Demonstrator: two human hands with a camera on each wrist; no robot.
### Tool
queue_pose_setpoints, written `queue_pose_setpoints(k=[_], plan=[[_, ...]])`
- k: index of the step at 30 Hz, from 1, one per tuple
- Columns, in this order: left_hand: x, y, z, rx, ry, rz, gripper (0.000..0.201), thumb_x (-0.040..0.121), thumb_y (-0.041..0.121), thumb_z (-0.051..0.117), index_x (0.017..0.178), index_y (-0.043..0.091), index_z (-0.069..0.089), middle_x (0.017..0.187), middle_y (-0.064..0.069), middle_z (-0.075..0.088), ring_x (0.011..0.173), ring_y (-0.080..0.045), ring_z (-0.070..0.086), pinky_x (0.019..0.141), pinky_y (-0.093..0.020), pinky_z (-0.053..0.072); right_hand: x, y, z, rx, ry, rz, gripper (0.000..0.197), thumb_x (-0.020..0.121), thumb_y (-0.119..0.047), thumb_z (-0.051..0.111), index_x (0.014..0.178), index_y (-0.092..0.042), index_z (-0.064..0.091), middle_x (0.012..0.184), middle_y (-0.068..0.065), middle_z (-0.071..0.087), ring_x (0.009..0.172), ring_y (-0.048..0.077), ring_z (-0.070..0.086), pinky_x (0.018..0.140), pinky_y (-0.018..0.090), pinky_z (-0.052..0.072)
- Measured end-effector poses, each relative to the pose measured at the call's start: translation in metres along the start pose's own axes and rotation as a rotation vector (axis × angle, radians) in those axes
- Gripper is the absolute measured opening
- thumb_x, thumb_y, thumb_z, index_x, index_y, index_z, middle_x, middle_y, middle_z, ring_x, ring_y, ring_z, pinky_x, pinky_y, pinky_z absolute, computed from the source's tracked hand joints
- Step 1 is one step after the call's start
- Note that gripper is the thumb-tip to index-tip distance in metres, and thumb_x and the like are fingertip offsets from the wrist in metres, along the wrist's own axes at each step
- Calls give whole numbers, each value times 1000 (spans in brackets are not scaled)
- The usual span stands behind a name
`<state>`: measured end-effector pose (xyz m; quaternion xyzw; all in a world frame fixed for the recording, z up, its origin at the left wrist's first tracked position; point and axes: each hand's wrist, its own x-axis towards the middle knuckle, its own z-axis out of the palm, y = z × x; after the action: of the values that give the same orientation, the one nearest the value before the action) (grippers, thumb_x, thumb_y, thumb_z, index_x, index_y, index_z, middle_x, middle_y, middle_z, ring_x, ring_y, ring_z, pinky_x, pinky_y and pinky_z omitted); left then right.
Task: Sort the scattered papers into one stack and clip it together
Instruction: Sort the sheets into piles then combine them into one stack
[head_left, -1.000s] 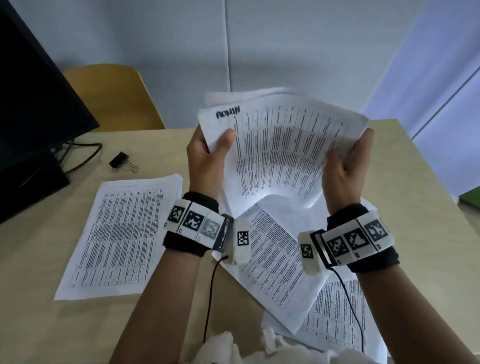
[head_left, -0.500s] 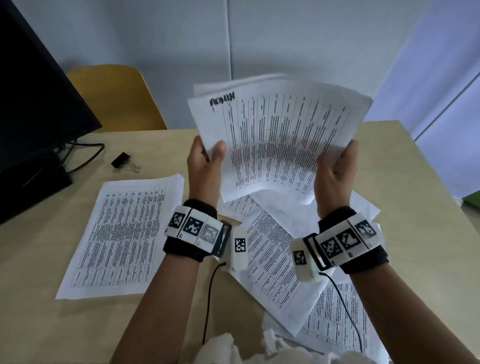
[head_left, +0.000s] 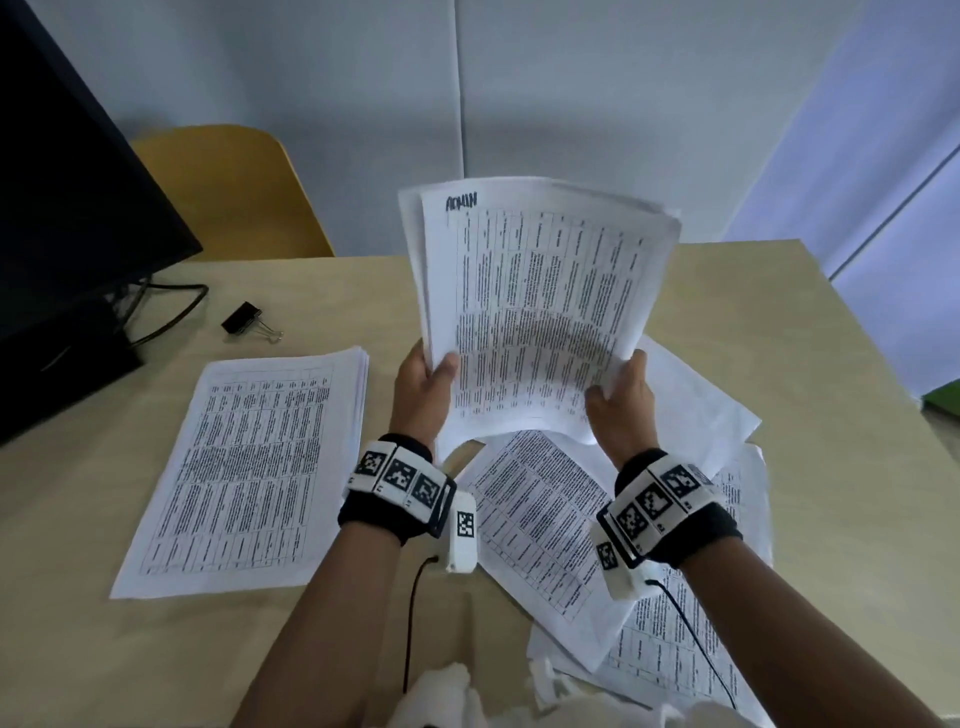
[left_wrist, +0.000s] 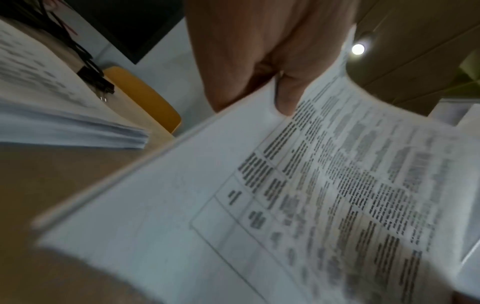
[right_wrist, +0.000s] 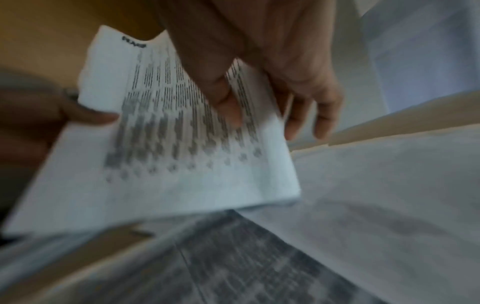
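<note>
Both hands hold a bundle of printed sheets (head_left: 540, 312) upright above the table, its top leaning away. My left hand (head_left: 423, 387) pinches the bundle's lower left edge, thumb (left_wrist: 285, 98) on the printed face. My right hand (head_left: 621, 397) grips the lower right corner, thumb (right_wrist: 228, 102) in front and fingers (right_wrist: 311, 115) behind. A neat stack of printed paper (head_left: 249, 467) lies flat to the left. Loose sheets (head_left: 550, 530) lie scattered under and to the right of my wrists. A black binder clip (head_left: 244, 319) rests on the table at far left.
A black monitor (head_left: 67, 208) with cables (head_left: 166, 306) stands at the left edge of the beige table (head_left: 831, 415). A yellow chair (head_left: 234, 192) stands behind the table. White cloth (head_left: 457, 696) shows at the bottom edge.
The held bundle has turned from lying wide to standing tall, and both hands have slid down to its lower corners. The sheets on the table have not moved.
</note>
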<state>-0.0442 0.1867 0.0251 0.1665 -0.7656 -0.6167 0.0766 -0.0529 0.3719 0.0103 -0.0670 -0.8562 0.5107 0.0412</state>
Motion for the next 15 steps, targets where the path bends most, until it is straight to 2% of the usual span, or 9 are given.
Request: queue_pose_setpoints(k=[2, 4, 6, 7, 9, 10, 11, 13, 15], plan=[[8, 2, -8, 61, 46, 56, 30, 95, 8, 45, 123, 1, 51, 118, -10, 60, 105, -15, 52, 89, -22, 38, -1, 12, 4, -220, -143, 66, 40, 77, -6, 58, 106, -5, 30, 112, 18, 48, 102, 33, 48, 89, 48, 45], [18, -2, -17, 124, 114, 56, 27, 94, 7, 44, 119, -1, 51, 119, -16, 59, 107, -22, 54, 91, -26, 39, -5, 21, 8, -466, -335, 180, 73, 70, -20, 70, 127, -11, 25, 130, 13, 35, 122, 37, 34, 102, 62, 30], [25, -8, -26, 158, 188, 5, 15, 94, 6, 43, 105, 1, 52, 101, -12, 59, 95, -26, 55, 83, -27, 40, -11, 28, 14, -591, -469, 237, 97, 65, -24, 76, 138, -21, 12, 144, 10, 15, 136, 40, 12, 103, 70, 14], [26, -11, -31, 186, 222, -14, 7, 94, 6, 43, 96, 4, 49, 89, -10, 55, 85, -25, 52, 76, -26, 38, -14, 31, 16, -642, -503, 244, 99, 65, -24, 76, 139, -23, 10, 148, 9, 7, 138, 41, 4, 102, 70, 12], [25, -15, -38, 251, 264, -48, 5, 95, 5, 41, 90, 7, 43, 78, -7, 49, 80, -23, 47, 70, -26, 34, -18, 36, 19, -764, -500, 211, 82, 72, -19, 68, 136, -19, 17, 147, 10, 8, 136, 40, 8, 102, 65, 23], [25, -18, -40, 255, 259, -78, 3, 95, 5, 41, 94, 7, 43, 85, -8, 54, 84, -24, 48, 73, -27, 35, -19, 36, 19, -840, -465, 173, 68, 77, -13, 60, 134, -16, 24, 144, 12, 15, 132, 39, 17, 100, 59, 31], [23, -20, -40, 258, 250, -130, 8, 95, 5, 40, 102, 4, 44, 101, -13, 57, 94, -28, 52, 78, -30, 38, -17, 37, 18, -907, -424, 138, 55, 81, -8, 53, 131, -12, 30, 140, 14, 23, 127, 37, 26, 99, 54, 36], [19, -28, -39, 257, 197, -256, 32, 96, 6, 39, 127, 4, 40, 133, -16, 49, 118, -33, 49, 91, -35, 41, -10, 35, 13, -945, -355, 111, 35, 86, -3, 41, 121, -5, 42, 129, 16, 39, 118, 36, 40, 98, 49, 39], [15, -41, -38, 295, 108, -326, 45, 95, 7, 40, 140, 7, 33, 143, -15, 43, 127, -33, 45, 101, -36, 39, 1, 26, 2, -843, -283, 125, 25, 86, 1, 40, 110, -3, 46, 114, 17, 54, 105, 34, 51, 94, 46, 39]])
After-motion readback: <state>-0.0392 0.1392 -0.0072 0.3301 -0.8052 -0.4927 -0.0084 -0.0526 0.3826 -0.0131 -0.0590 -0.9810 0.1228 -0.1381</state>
